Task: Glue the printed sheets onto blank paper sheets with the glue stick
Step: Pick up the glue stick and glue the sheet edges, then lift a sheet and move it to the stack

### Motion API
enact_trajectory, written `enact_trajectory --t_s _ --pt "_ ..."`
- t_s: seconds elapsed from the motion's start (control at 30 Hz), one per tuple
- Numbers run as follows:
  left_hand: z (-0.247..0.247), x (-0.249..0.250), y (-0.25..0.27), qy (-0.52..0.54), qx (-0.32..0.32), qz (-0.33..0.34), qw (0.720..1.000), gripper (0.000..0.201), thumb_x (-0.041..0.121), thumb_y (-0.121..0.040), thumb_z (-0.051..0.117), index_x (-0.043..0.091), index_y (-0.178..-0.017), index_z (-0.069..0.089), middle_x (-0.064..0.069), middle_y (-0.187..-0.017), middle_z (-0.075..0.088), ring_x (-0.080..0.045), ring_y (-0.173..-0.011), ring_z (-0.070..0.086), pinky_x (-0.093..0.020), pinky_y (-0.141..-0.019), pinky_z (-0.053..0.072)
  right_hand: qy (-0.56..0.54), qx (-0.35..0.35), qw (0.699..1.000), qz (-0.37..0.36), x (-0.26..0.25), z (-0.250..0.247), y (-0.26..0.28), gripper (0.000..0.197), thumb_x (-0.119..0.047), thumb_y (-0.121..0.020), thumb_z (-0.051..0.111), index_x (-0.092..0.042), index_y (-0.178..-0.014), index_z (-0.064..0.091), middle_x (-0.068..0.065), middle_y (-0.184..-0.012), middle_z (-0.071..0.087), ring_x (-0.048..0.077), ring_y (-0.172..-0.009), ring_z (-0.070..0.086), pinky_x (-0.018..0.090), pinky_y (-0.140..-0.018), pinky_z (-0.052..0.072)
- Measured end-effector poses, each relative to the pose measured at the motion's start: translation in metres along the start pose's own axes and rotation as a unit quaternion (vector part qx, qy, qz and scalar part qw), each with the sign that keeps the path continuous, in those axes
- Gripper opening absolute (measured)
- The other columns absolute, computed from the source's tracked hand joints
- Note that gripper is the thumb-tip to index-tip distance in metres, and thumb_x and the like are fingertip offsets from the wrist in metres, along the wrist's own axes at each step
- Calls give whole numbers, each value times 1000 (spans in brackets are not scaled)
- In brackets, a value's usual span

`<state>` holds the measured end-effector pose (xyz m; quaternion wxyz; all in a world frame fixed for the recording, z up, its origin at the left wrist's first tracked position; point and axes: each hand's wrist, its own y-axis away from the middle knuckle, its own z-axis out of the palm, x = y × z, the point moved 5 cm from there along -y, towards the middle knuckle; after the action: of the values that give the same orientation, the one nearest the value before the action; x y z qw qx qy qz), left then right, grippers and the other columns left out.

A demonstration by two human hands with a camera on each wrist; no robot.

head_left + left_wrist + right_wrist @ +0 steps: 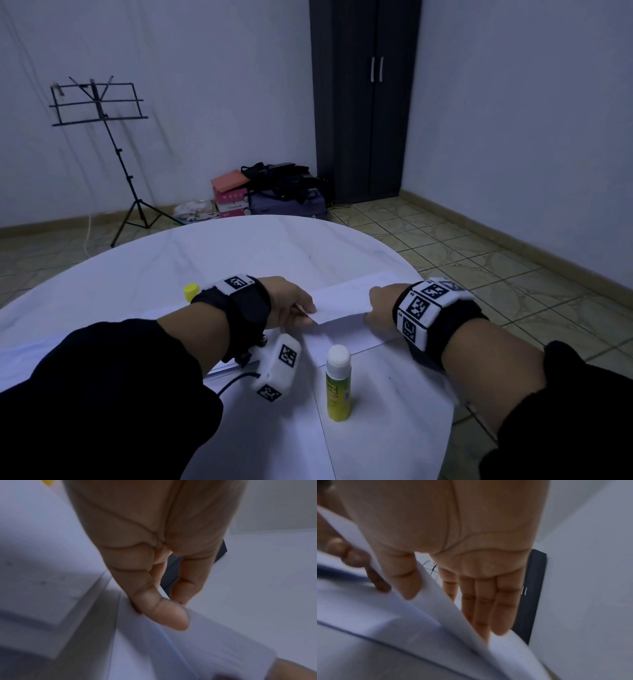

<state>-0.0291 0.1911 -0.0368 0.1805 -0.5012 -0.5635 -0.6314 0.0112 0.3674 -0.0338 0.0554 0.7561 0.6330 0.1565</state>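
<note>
dim bluish light (wrist views blurred)

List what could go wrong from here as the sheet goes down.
1. Both the left hand and right hand pinch the lifted sheet by its ends; uneven lowering could set it crooked or creased on the paper below.
2. The uncapped glue stick stands upright near the right forearm; a sweep could topple it, smearing the table.
</note>
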Motion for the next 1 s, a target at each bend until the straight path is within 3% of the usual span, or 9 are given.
enact_trajectory --t_s 0.17,0.27,0.47,0.63,0.67,0.73,0.8,0.9,1.0 --pt "-3 2 4 -20 -21 8 1000 16 -17 -86 49 -5 -80 58 -10 -56 63 -15 -40 61 -20 -39 49 48 -9 998 36 27 -7 0 47 -22 -68 64 -15 -113 51 8 -113 51 35 -106 57 47 -90 47" --pt "-7 3 9 -15 -15 22 1000 19 -19 -86 48 -2 -85 58 -11 -69 62 -15 -43 61 -19 -39 48 -35 -2 995 90 53 -12 -8 46 -16 -76 51 -18 -122 47 12 -125 49 37 -116 51 51 -97 41" --pt "-12 8 20 12 7 87 996 31 -18 -88 46 3 -103 61 -11 -94 64 -18 -71 60 -20 -51 55 -227 29 973 44 51 -44 35 50 -1 -97 35 -15 -145 35 7 -151 34 23 -136 36 24 -107 28" --pt "-30 22 46 14 95 191 977 25 -14 -88 52 -6 -108 64 -11 -87 64 -15 -66 60 -15 -57 55 -349 107 931 4 38 -72 65 37 3 -90 37 6 -125 50 25 -126 53 34 -103 54 39 -83 45" --pt "-36 24 53 22 111 206 972 25 -13 -87 54 -7 -109 63 -11 -89 64 -15 -69 60 -14 -58 55 -371 112 922 -4 34 -78 73 29 1 -89 38 2 -113 54 25 -128 50 31 -95 52 37 -75 44" --pt "-47 26 71 24 133 232 963 29 -11 -85 60 -5 -113 63 -9 -90 65 -15 -72 63 -14 -60 56 -411 126 903 -15 28 -87 88 19 -5 -92 40 -22 -89 48 -4 -90 36 20 -81 46 27 -61 36" --pt "-59 27 92 1 149 250 957 36 -7 -82 66 3 -116 62 -7 -93 66 -14 -73 65 -15 -61 55 -457 159 874 -31 23 -96 104 20 -9 -90 45 -24 -77 47 1 -84 48 16 -70 47 27 -61 36" --pt "-81 22 123 -47 177 265 947 35 -2 -79 72 16 -108 65 -6 -92 67 -18 -76 65 -19 -66 54 -478 220 849 -39 12 -102 134 42 -8 -90 55 -12 -132 53 2 -132 54 18 -114 56 29 -99 43" --pt "-102 6 152 -51 194 272 941 24 -4 -76 72 18 -86 66 -10 -92 64 -23 -80 60 -37 -82 52 -534 255 803 -70 -11 -105 161 62 2 -86 58 -12 -143 39 7 -123 59 21 -99 58 32 -84 49"
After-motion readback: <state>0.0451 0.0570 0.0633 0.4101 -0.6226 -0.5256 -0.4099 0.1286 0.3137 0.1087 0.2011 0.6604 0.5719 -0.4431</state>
